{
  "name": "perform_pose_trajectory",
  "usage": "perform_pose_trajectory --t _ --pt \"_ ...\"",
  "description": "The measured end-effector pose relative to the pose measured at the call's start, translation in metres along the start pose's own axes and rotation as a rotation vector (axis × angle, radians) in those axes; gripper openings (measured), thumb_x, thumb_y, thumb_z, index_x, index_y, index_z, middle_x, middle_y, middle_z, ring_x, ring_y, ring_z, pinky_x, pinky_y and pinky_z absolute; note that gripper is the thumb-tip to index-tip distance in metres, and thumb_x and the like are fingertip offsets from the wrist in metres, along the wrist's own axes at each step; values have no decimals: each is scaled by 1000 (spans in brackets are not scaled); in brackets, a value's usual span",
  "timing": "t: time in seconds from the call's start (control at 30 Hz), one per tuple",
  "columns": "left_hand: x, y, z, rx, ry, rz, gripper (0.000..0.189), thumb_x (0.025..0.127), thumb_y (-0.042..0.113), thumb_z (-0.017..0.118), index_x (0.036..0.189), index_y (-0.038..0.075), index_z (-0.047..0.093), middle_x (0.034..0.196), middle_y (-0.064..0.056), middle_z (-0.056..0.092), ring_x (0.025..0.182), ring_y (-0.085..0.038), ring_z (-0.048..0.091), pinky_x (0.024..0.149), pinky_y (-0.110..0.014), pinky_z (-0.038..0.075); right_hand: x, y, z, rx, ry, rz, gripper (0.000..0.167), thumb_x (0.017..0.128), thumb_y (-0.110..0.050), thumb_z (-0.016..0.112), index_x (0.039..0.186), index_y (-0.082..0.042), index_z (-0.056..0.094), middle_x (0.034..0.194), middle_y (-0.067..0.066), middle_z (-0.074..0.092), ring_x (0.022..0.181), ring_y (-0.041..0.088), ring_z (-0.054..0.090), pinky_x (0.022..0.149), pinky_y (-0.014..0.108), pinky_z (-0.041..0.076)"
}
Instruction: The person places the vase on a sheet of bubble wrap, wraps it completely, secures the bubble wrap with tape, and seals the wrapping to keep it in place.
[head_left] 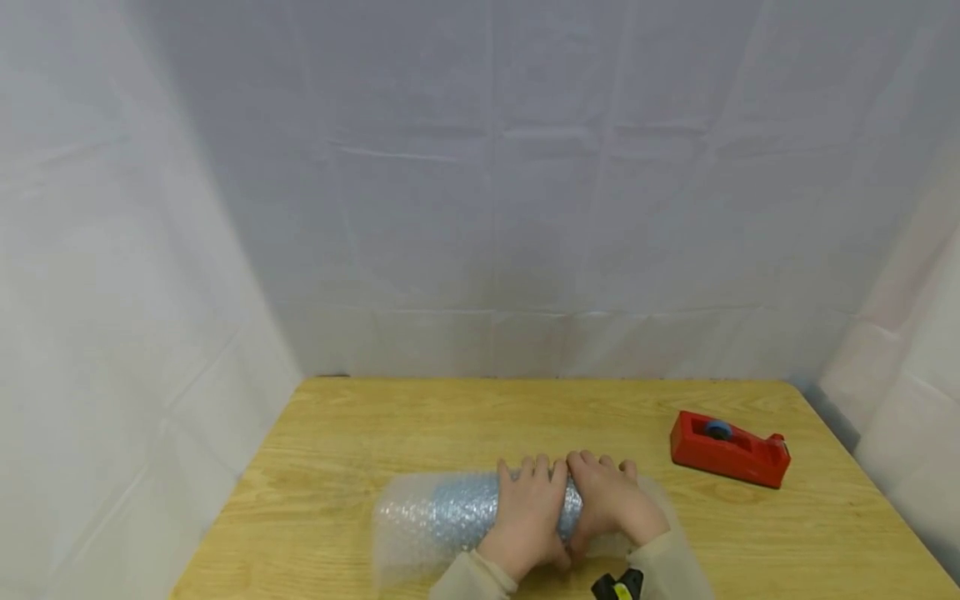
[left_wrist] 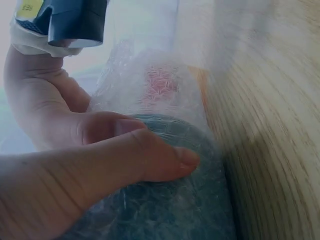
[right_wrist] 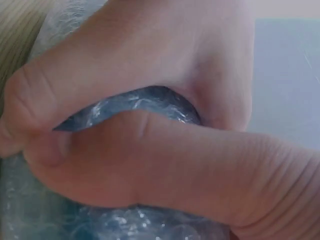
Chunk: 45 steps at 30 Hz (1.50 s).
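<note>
On the near part of the table: two hands grip a wrapped roll

At the near side of the wooden table (head_left: 337,425), a blue roll (head_left: 465,504) in bubble wrap lies on its side, lengthwise from left to right. Its left part extends beyond the hands; clear wrap (head_left: 396,533) projects past that end, and more wrap lies under the right forearm.

The left hand (head_left: 527,517) grips the roll right of its middle, fingers curved over the top and thumb on the near side. The right hand (head_left: 611,500) grips just beside it, fingers likewise bent over, thumb on the near face. Both wrist views show the thumbs meeting over the film. A reddish patch (left_wrist: 161,82) shows through the wrap; its source cannot be determined.

Other items: a red tape dispenser (head_left: 731,454), holding a roll with a blue core (head_left: 717,430), stands to the right, apart from the hands. Light sleeves (head_left: 671,567) cover both forearms; a dark device (head_left: 618,585) sits at the right wrist. White sheeting (head_left: 487,208) surrounds the table.
</note>
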<state>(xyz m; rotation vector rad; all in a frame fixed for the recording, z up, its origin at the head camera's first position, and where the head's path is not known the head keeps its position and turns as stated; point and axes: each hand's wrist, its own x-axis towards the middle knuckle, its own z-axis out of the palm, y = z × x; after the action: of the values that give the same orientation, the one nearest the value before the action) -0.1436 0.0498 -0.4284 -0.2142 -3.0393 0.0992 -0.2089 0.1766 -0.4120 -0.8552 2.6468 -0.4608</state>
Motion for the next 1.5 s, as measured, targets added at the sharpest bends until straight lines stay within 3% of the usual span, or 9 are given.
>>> perform_pose_trajectory --t 0.2,0.6,0.73,0.87,1.03,1.2,1.4,1.5 --pt "1 -1 2 30 13 7 111 40 68 90 131 17 51 116 -4 59 107 -22 57 85 -51 44 -2 0 -1 20 6 0 101 41 -32 100 129 -9 55 127 10 57 117 41 49 98 76 21" --pt "4 -1 4 12 -22 15 117 38 65 92 135 16 49 121 -7 59 111 -24 57 90 -55 45 -19 -7 10 -45 113 30 118 48 -37 99 146 -2 43 149 17 43 135 45 35 103 77 13" --pt "4 -2 5 1 -16 7 119 35 65 93 134 15 50 122 -7 60 113 -24 57 91 -55 45 -27 -12 21 -138 216 26 117 50 -41 97 145 1 42 148 20 43 135 47 34 102 77 17" --pt "3 -2 4 4 -14 11 118 34 64 93 132 15 51 120 -6 60 110 -23 57 89 -54 45 -30 -14 37 -195 353 10 117 46 -35 99 142 2 44 144 22 46 133 48 37 100 77 21" --pt "1 -2 5 17 18 12 116 34 63 92 130 13 50 114 -5 60 106 -23 57 85 -51 45 -30 -14 46 -206 433 17 114 42 -30 100 139 -1 48 139 18 50 129 45 41 99 76 22" --pt "1 -2 6 8 46 7 113 33 63 92 124 13 48 107 -4 59 100 -22 56 83 -49 44 -29 -13 45 -199 437 19 113 40 -32 101 136 -3 49 133 15 53 123 41 45 98 76 23" --pt "0 -1 5 43 29 23 119 39 72 88 135 17 48 125 -6 55 120 -31 49 95 -57 42 -27 -12 41 -172 395 35 110 39 -32 101 134 -6 51 130 13 54 120 41 46 98 76 23" --pt "-2 0 6 75 43 28 119 41 73 87 138 17 47 128 -6 53 122 -33 47 97 -57 42 -26 -12 38 -158 373 42 109 39 -31 101 133 -7 52 128 13 54 118 41 46 97 75 24"
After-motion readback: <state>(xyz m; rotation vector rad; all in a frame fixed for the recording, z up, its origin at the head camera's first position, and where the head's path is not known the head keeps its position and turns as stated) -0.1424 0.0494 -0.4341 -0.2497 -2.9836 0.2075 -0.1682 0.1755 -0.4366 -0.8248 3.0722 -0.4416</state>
